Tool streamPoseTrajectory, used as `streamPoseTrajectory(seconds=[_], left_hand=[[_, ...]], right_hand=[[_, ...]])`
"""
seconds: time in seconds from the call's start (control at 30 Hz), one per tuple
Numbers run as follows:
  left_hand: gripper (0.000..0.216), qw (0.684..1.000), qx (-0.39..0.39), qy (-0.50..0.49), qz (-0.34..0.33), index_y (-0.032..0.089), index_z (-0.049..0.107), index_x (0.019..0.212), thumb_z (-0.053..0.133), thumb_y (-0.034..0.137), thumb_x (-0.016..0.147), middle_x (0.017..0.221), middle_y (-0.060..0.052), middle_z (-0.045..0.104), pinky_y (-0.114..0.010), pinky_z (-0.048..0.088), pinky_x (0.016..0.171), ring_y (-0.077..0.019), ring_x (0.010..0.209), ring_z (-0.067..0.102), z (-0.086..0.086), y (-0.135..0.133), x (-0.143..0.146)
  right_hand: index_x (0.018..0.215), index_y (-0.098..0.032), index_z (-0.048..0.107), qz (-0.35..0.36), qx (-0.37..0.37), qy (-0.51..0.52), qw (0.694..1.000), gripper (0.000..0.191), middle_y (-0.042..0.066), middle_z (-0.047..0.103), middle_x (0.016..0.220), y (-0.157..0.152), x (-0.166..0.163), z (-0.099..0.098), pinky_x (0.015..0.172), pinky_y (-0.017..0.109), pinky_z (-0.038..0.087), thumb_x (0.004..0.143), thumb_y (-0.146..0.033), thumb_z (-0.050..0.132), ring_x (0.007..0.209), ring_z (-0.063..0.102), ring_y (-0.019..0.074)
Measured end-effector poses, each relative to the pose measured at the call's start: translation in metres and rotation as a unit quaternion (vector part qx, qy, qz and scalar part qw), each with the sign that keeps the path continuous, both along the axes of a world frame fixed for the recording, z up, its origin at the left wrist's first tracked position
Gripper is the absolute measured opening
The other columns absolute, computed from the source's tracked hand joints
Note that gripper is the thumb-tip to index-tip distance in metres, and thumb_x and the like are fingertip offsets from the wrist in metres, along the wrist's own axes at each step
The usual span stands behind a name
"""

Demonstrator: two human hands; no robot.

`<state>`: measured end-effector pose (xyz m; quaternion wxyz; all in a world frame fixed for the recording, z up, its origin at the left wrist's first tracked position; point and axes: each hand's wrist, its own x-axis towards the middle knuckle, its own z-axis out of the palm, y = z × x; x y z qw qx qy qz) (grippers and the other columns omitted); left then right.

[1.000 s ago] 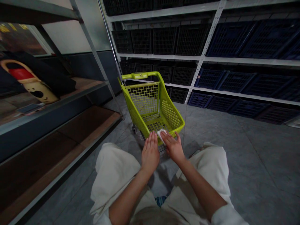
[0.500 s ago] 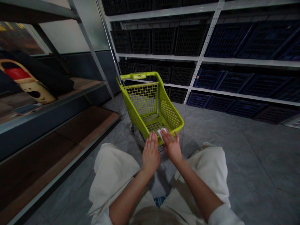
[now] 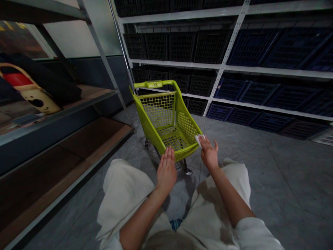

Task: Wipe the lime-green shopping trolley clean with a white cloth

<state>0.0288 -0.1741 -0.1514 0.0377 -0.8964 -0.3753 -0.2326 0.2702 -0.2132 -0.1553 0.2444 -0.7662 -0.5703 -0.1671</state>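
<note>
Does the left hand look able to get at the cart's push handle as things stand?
Probably not without leaning forward: the left hand is at the near rim of the cart, while the push handle is at the far end, with the basket between.

No word, number or brand can be read for certain. The cart (image 3: 145,118) has a small dark mark on a pale label (image 3: 156,84) midway along its handle (image 3: 148,84) (too tiny to make out), and a little pale sticker (image 3: 219,86) sits by the left edge of the blue crate (image 3: 232,91) at the left end of its white shelf (image 3: 240,103), too small to read. Yellow marks (image 3: 21,25) stand on a dark reddish panel (image 3: 24,43) behind the metal rack (image 3: 100,45), too blurred to tell whether they are letters.
</note>
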Motion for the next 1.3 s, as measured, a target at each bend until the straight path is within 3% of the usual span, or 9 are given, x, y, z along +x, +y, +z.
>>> streamPoseTrajectory(seconds=[0.1,0.2,0.3,0.43,0.63,0.8,1.0,1.17,1.3], left_hand=[[0.089,1.000,-0.005,-0.006,0.005,0.006,0.004,0.159,0.044,0.006,0.080,0.165,-0.017,0.022,-0.045,0.027,0.123,-0.0262,0.154,0.015,-0.001,-0.001,0.002],[0.085,1.000,-0.007,-0.003,0.008,0.006,0.007,0.159,0.043,0.007,0.082,0.164,-0.017,0.026,-0.044,0.028,0.123,-0.0259,0.154,0.017,-0.002,0.000,0.003],[0.081,1.000,-0.004,0.007,0.015,0.005,0.009,0.159,0.042,0.008,0.085,0.163,-0.017,0.027,-0.043,0.028,0.123,-0.0257,0.153,0.019,-0.001,0.001,0.000],[0.083,1.000,0.005,0.009,0.005,0.006,0.005,0.159,0.041,0.007,0.084,0.164,-0.018,0.026,-0.044,0.028,0.123,-0.0250,0.153,0.019,0.000,0.003,-0.004],[0.084,1.000,0.002,0.014,-0.001,0.004,0.011,0.158,0.045,0.008,0.081,0.165,-0.017,0.022,-0.043,0.026,0.124,-0.0265,0.154,0.015,0.001,0.003,-0.003],[0.084,1.000,-0.001,0.014,0.003,0.003,0.014,0.157,0.045,0.007,0.079,0.165,-0.017,0.023,-0.044,0.026,0.124,-0.0265,0.154,0.014,0.000,0.001,0.001],[0.073,1.000,-0.001,0.020,0.014,0.002,0.020,0.156,0.042,0.009,0.087,0.163,-0.017,0.028,-0.043,0.027,0.123,-0.0252,0.154,0.017,-0.002,0.003,-0.001],[0.077,0.999,-0.001,0.029,0.013,0.002,0.020,0.156,0.044,0.009,0.083,0.164,-0.017,0.025,-0.043,0.026,0.124,-0.0249,0.154,0.014,0.000,0.006,-0.004],[0.080,1.000,0.001,0.031,0.006,0.001,0.019,0.155,0.046,0.009,0.080,0.166,-0.017,0.020,-0.042,0.024,0.125,-0.0262,0.155,0.012,0.000,0.006,-0.003]], right_hand=[[0.149,-0.024,0.044,0.011,0.009,0.036,0.999,0.071,0.009,0.057,0.146,0.005,-0.045,0.002,0.120,0.052,0.013,0.080,-0.003,0.041,0.142,0.044,0.0230],[0.147,-0.022,0.046,0.110,-0.016,0.043,0.993,0.069,0.008,0.054,0.149,0.008,-0.099,0.005,0.122,0.047,0.012,0.082,-0.003,0.039,0.145,0.041,0.0194],[0.148,-0.021,0.044,0.167,-0.038,0.049,0.984,0.069,0.008,0.050,0.152,0.008,-0.120,0.009,0.123,0.045,0.008,0.082,-0.002,0.038,0.147,0.037,0.0174],[0.149,-0.022,0.043,0.208,-0.044,0.019,0.977,0.072,0.007,0.051,0.152,0.005,-0.078,0.008,0.123,0.048,0.005,0.080,-0.002,0.038,0.147,0.038,0.0175],[0.144,-0.022,0.049,0.051,0.007,0.020,0.998,0.070,0.007,0.055,0.149,0.001,0.009,-0.004,0.121,0.051,0.013,0.077,-0.003,0.040,0.145,0.041,0.0205],[0.144,-0.018,0.049,0.007,0.009,0.024,1.000,0.065,0.009,0.054,0.149,0.007,-0.039,-0.003,0.121,0.048,0.016,0.081,-0.004,0.038,0.144,0.041,0.0202],[0.146,-0.018,0.047,0.154,-0.013,0.037,0.987,0.066,0.007,0.051,0.151,0.013,-0.121,0.002,0.123,0.042,0.013,0.083,-0.004,0.039,0.146,0.038,0.0173],[0.149,-0.021,0.042,0.209,-0.018,0.005,0.978,0.073,0.007,0.051,0.152,0.009,-0.076,-0.001,0.123,0.046,0.010,0.079,-0.003,0.040,0.146,0.039,0.0180],[0.148,-0.022,0.044,0.098,0.013,0.020,0.995,0.074,0.007,0.051,0.152,0.003,-0.014,-0.008,0.122,0.049,0.014,0.077,-0.002,0.039,0.146,0.039,0.0204]])
